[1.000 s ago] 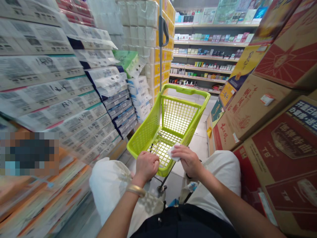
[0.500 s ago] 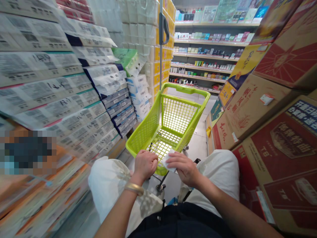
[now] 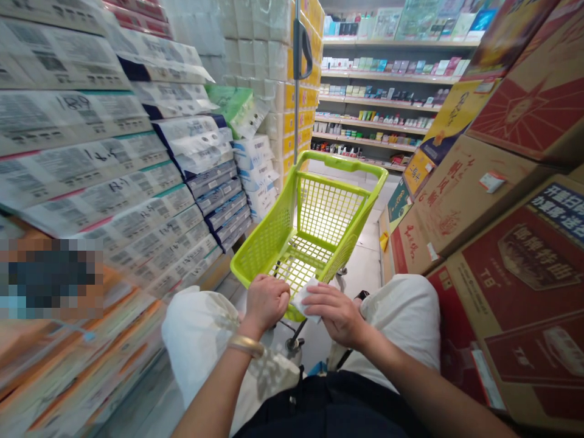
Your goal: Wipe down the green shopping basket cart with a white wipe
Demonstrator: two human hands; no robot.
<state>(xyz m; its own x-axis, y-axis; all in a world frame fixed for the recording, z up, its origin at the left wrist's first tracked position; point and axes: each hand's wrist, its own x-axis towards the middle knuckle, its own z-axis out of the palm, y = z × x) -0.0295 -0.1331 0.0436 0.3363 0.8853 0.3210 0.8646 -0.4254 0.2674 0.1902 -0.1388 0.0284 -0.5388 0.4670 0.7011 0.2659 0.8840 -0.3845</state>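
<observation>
A lime-green plastic shopping basket cart (image 3: 274, 237) stands in front of my knees in a narrow shop aisle, with nothing visible inside it. My left hand (image 3: 267, 301) is closed round the near rim of the cart; a gold bangle sits on that wrist. My right hand (image 3: 335, 313) presses a small white tissue (image 3: 303, 298) against the same near rim, its fingers curled over it. Both my knees in light trousers show on either side below the hands.
Stacked packs of tissue paper (image 3: 114, 176) wall the left side. Cardboard boxes (image 3: 493, 201) with red print lean in on the right. A metal pole (image 3: 296, 91) stands behind the cart. Shelves of small goods (image 3: 378, 91) cross the far end of the tiled aisle.
My right hand with the tissue has slid left along the cart's near rim, closer to my left hand. The cart and left hand have barely shifted.
</observation>
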